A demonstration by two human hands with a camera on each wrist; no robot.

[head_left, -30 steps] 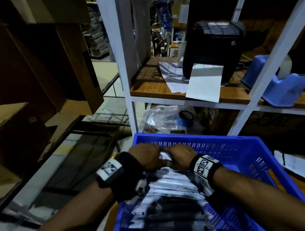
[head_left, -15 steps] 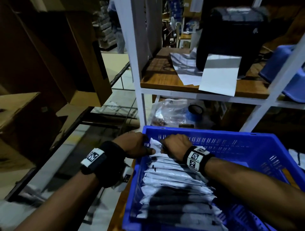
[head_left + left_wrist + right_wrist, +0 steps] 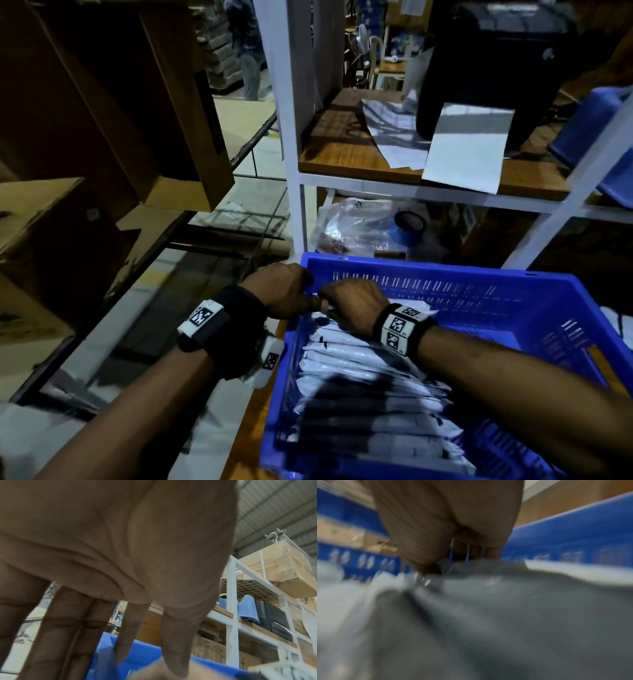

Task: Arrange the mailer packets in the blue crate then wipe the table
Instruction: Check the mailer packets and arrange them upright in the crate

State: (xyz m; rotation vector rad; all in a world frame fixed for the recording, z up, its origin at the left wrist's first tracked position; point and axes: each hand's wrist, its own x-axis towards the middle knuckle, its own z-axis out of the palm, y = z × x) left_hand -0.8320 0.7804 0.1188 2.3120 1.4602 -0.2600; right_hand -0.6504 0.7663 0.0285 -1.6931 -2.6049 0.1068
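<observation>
We see the blue crate (image 3: 462,284) at five o'clock holding a row of mailer packets (image 3: 363,394), our left hand (image 3: 281,294) resting straight-fingered on its ten o'clock corner, our right hand (image 3: 349,308) curled onto the farthest packets.

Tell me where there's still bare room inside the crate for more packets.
The packets fill the left side of the blue crate, where the left hand and right hand crowd the far-left corner. The free patch is the crate's right part, between the packet row and its right wall.
</observation>
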